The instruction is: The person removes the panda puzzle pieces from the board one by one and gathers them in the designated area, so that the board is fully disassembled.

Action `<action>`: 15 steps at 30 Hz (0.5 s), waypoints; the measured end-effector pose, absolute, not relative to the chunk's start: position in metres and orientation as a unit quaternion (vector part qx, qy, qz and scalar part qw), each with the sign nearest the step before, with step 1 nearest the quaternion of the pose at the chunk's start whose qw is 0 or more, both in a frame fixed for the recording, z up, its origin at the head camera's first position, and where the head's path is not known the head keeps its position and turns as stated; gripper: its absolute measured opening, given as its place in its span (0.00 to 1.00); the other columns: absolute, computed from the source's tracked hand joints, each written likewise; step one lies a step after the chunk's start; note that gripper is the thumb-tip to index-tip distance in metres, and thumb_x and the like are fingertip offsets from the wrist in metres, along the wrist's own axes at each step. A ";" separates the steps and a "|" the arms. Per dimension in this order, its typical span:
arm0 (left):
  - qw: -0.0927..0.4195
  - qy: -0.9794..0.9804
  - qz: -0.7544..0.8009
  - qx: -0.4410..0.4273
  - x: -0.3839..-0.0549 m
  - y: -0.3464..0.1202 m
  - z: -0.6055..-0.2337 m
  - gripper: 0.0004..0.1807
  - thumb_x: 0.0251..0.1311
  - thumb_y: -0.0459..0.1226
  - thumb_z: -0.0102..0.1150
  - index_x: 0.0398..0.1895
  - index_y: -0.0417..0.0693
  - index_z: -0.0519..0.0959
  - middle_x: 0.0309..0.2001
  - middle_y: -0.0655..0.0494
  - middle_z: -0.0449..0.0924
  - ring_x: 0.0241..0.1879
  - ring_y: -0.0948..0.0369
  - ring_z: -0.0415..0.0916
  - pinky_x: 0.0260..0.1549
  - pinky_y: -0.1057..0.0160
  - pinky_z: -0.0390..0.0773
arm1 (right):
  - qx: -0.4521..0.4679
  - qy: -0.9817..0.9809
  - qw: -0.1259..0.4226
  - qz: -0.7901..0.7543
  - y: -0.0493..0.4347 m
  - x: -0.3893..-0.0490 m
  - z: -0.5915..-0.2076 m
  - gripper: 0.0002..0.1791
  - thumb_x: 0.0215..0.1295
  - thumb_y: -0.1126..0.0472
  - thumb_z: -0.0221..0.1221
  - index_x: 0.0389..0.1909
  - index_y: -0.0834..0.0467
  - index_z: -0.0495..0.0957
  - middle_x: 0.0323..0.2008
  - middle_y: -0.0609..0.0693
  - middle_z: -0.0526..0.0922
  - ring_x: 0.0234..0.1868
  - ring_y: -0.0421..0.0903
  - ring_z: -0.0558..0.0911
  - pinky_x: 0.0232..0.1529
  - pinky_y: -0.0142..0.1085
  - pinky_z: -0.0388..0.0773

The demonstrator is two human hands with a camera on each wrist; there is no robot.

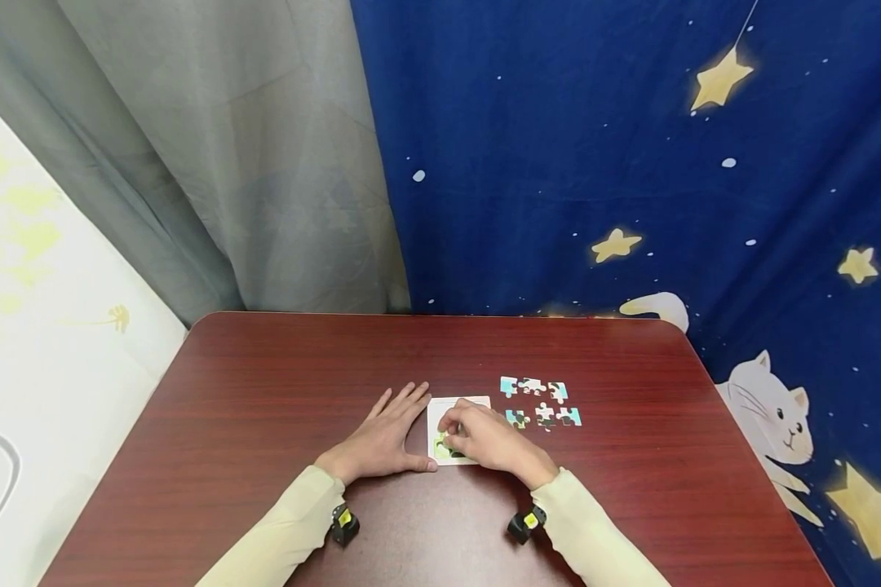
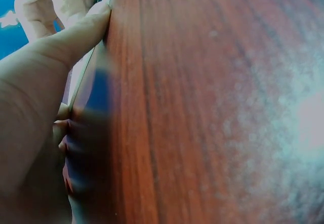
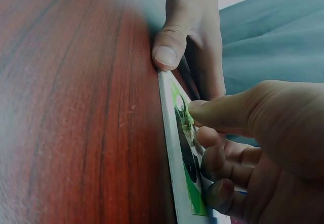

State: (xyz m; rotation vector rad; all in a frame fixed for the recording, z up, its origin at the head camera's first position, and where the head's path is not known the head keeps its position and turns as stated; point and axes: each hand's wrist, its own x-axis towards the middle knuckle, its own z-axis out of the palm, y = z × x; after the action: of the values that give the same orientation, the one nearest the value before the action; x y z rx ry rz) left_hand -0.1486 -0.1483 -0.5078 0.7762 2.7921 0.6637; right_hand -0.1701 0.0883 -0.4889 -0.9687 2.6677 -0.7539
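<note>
The left sleeve (image 1: 286, 530) and right sleeve (image 1: 595, 530) are long, plain and pale cream-yellow, the cloth softly creased. At the inner edge of the left cuff (image 1: 329, 486) sits a small, boxy black camera, the left camera (image 1: 346, 531), marked with a bright yellow patch (image 1: 344, 518). The right camera (image 1: 518, 529), also black and yellow-marked, sits at the right cuff (image 1: 552, 489). The left hand (image 1: 385, 436) and right hand (image 1: 495, 439) are bare; the left thumbnail (image 3: 166, 56) is short and rounded.
</note>
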 end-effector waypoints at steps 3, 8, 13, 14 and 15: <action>0.084 0.936 0.224 0.259 -0.149 -0.148 -0.507 0.63 0.56 0.67 0.72 0.84 0.39 0.58 0.88 0.46 0.50 0.88 0.44 0.43 0.85 0.35 0.43 | -0.327 0.905 0.100 -0.252 0.087 -0.169 -0.489 0.06 0.70 0.58 0.68 0.46 0.51 0.87 0.40 0.42 0.84 0.38 0.35 0.79 0.40 0.32 0.78; 0.089 0.936 0.224 0.257 -0.149 -0.148 -0.507 0.63 0.56 0.68 0.71 0.85 0.40 0.58 0.88 0.47 0.49 0.88 0.44 0.43 0.86 0.35 0.42 | -0.322 0.909 0.102 -0.246 0.087 -0.167 -0.488 0.07 0.68 0.57 0.70 0.45 0.51 0.86 0.38 0.41 0.83 0.36 0.34 0.78 0.38 0.31 0.75; 0.094 0.936 0.224 0.256 -0.149 -0.147 -0.508 0.63 0.56 0.67 0.71 0.85 0.40 0.57 0.88 0.47 0.49 0.88 0.45 0.42 0.86 0.35 0.41 | -0.326 0.909 0.114 -0.232 0.087 -0.164 -0.484 0.12 0.65 0.55 0.72 0.45 0.52 0.84 0.39 0.42 0.82 0.37 0.34 0.77 0.39 0.31 0.77; 0.095 0.936 0.224 0.256 -0.149 -0.147 -0.508 0.63 0.56 0.67 0.71 0.85 0.40 0.57 0.88 0.47 0.49 0.88 0.45 0.42 0.86 0.35 0.41 | -0.327 0.909 0.118 -0.228 0.087 -0.164 -0.483 0.13 0.64 0.54 0.73 0.46 0.52 0.84 0.40 0.42 0.82 0.37 0.34 0.77 0.40 0.31 0.77; 0.094 0.936 0.223 0.255 -0.149 -0.147 -0.508 0.63 0.56 0.67 0.71 0.85 0.40 0.57 0.88 0.47 0.49 0.88 0.45 0.42 0.86 0.36 0.41 | -0.328 0.909 0.122 -0.226 0.087 -0.164 -0.483 0.14 0.64 0.53 0.73 0.46 0.52 0.83 0.40 0.42 0.82 0.37 0.35 0.77 0.40 0.31 0.77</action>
State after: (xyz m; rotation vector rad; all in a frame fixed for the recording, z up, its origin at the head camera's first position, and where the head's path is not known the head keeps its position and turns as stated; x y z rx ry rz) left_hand -0.1490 -0.1473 -0.5081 0.7572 2.7760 0.6622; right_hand -0.1637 0.0869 -0.4827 -0.9572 2.6531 -0.6589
